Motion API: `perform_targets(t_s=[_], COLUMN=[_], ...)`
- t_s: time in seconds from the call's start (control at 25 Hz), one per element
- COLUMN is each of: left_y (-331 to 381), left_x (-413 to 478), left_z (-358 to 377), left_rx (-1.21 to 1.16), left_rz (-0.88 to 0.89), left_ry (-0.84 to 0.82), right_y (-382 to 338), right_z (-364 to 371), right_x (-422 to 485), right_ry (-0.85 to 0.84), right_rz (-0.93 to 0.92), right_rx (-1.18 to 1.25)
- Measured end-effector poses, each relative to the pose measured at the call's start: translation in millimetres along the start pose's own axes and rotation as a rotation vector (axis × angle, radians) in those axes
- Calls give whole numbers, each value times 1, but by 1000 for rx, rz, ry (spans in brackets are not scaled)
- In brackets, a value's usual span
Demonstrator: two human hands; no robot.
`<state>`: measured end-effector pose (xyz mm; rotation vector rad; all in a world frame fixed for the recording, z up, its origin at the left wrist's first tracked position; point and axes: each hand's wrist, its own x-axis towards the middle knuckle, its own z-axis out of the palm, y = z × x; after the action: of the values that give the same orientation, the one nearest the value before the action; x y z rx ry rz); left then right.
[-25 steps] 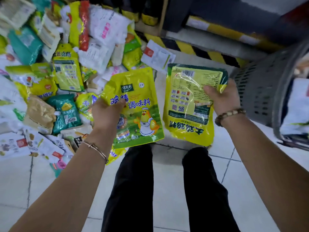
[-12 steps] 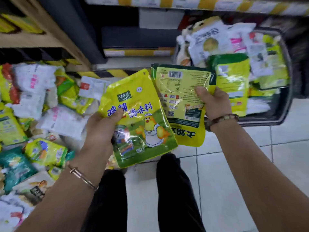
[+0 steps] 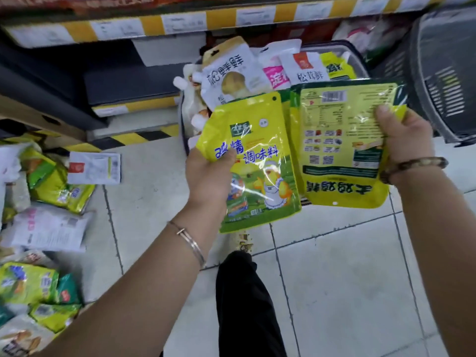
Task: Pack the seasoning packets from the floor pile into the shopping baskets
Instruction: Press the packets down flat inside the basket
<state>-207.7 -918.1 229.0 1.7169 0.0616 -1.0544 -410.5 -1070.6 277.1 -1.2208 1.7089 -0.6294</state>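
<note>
Floor tiles (image 3: 334, 279) (pale, under shelving (image 3: 180, 20)); left fingers (image 3: 226, 157) pinch front-facing packet (image 3: 257, 140), right fingers (image 3: 385, 113) back-facing packet (image 3: 340, 150).

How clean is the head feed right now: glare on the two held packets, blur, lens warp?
Head view: glare streaks cross the chicken-print packet in the left hand and the back-facing packet in the right hand, large print readable; the floor pile at left is smeared by blur; the striped shelf edge bows with wide-angle distortion.

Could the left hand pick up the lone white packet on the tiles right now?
Probably not yet: the left hand grips a yellow chicken packet. Nothing blocks the white packet.
</note>
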Motion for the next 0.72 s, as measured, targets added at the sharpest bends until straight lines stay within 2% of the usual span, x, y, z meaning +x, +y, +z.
perform_targets(t_s=[0.12, 0.24, 0.4, 0.56, 0.72], left_y=[2, 2, -2, -8, -11], left_x=[16, 31, 42, 46, 42], left_z=[48, 77, 98, 101, 102], left_rx=[77, 188, 296, 302, 297], left_rz=[83, 165, 213, 220, 188], left_ry=[16, 41, 71, 88, 113], right_y=[-2, 6, 27, 59, 74], right_z=[-20, -26, -16, 5, 18], right_x=[37, 76, 118, 141, 147], right_ry=[39, -19, -73, 66, 140], right_rz=[-22, -25, 31, 8, 85], right_rx=[-79, -145, -112, -290, -462])
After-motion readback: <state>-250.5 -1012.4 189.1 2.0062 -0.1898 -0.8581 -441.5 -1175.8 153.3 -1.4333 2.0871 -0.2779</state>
